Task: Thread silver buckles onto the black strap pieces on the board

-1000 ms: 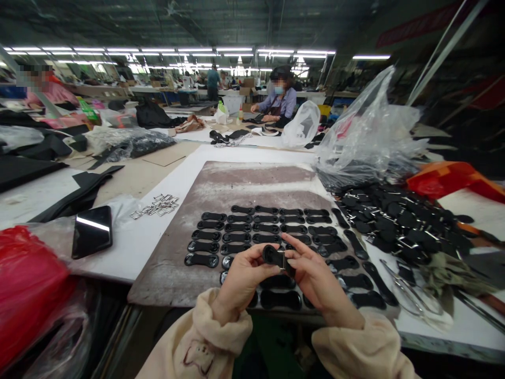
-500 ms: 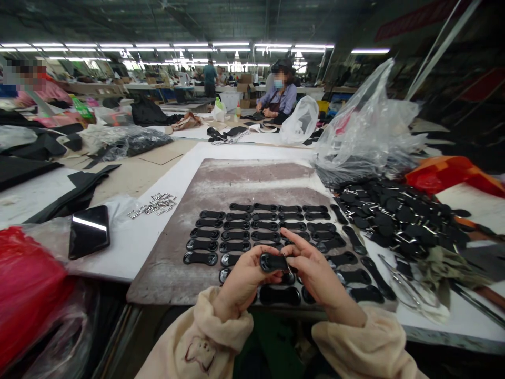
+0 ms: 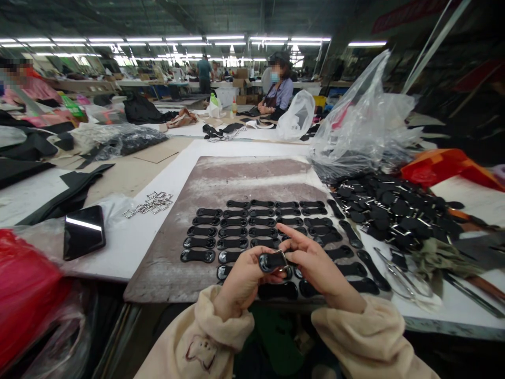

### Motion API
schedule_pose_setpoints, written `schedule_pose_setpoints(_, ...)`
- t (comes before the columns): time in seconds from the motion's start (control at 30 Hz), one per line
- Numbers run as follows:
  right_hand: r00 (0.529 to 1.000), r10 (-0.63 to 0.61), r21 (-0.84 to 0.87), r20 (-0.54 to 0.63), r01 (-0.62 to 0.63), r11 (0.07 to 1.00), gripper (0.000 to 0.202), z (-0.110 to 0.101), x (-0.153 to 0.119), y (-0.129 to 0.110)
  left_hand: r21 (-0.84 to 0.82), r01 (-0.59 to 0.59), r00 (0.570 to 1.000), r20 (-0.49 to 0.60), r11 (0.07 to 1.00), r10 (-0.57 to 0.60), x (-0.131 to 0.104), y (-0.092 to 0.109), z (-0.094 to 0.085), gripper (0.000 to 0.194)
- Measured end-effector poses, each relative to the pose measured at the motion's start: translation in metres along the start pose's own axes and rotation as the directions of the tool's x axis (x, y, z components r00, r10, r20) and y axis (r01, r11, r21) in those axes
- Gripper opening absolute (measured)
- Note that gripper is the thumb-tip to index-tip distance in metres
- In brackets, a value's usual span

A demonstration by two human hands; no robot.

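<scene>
My left hand (image 3: 240, 280) is closed on a short black strap tab (image 3: 269, 261) with a rounded, glossy end. A rectangular metal ring (image 3: 283, 258) sits at the tab's right part. My right hand (image 3: 315, 266) has its thumb and fingers pinched at that ring, with the index finger stretched out; its exact grip is partly hidden. Below and around both hands, rows of similar black tabs (image 3: 232, 232) with glossy ends lie on a worn brown board (image 3: 158, 281). Loose rectangular metal rings (image 3: 152, 204) are heaped left of the board.
Right of the board lies a pile of black tabs with metal rings (image 3: 394, 216), near a long metal tool (image 3: 398, 276) and a cloth. A phone (image 3: 84, 234) and red plastic bag (image 3: 27, 300) are at left. A clear plastic bag (image 3: 359, 113) stands behind; a co-worker (image 3: 282, 95) sits across.
The metal ring now shows more plainly at the right part of the held tab, which has turned slightly. The whole view has shifted a little; the tabs on the board look unchanged.
</scene>
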State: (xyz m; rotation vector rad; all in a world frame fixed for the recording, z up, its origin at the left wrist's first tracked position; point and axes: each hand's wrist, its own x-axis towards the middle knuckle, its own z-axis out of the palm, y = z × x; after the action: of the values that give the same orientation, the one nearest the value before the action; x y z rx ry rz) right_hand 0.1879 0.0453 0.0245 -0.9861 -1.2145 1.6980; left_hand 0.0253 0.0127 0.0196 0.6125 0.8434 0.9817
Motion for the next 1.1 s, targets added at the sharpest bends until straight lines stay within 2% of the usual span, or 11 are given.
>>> schedule_pose_setpoints(0.17,0.994,0.102,0.255,0.034,-0.107,0.961,0.06,-0.001,0.003,0.003,0.019,0.036,0.998,0.057,0.999,-0.037,-0.004,0.008,0.003,0.025)
schedule_pose_setpoints(0.27,0.99,0.116,0.297,0.085,-0.136,0.945,0.058,0.002,0.005,0.007,0.009,0.054,0.996,0.069,0.998,-0.055,-0.005,0.01,0.003,0.026)
schedule_pose_setpoints(0.47,0.991,0.107,0.241,0.082,-0.124,0.963,0.064,0.007,0.008,0.007,-0.041,0.072,0.995,0.077,0.997,-0.068,-0.004,0.007,0.0,0.021)
schedule_pose_setpoints(0.57,0.993,0.12,0.125,-0.007,-0.118,0.985,0.068,0.01,0.009,0.007,-0.054,0.042,0.999,0.025,0.998,-0.041,-0.004,0.004,0.002,0.023)
schedule_pose_setpoints(0.7,0.987,0.092,0.044,-0.129,-0.087,0.995,0.069,0.011,0.006,0.008,0.006,-0.084,0.994,-0.066,0.996,0.084,-0.001,0.0,0.007,0.026)
schedule_pose_setpoints(0.83,0.994,0.015,0.116,-0.107,-0.003,0.993,0.065,0.009,-0.003,0.005,0.03,-0.17,0.983,-0.062,0.985,0.172,0.001,-0.004,0.01,0.025)
schedule_pose_setpoints(1.0,0.993,-0.021,0.056,-0.117,0.028,0.998,0.06,0.01,-0.008,0.003,-0.002,-0.141,0.984,-0.109,0.99,0.14,0.001,-0.006,0.015,0.018)
schedule_pose_setpoints(1.1,0.995,-0.075,0.033,-0.063,0.077,0.996,0.068,0.013,-0.012,0.0,-0.023,-0.166,0.974,-0.16,0.986,0.16,0.0,-0.005,0.018,0.016)
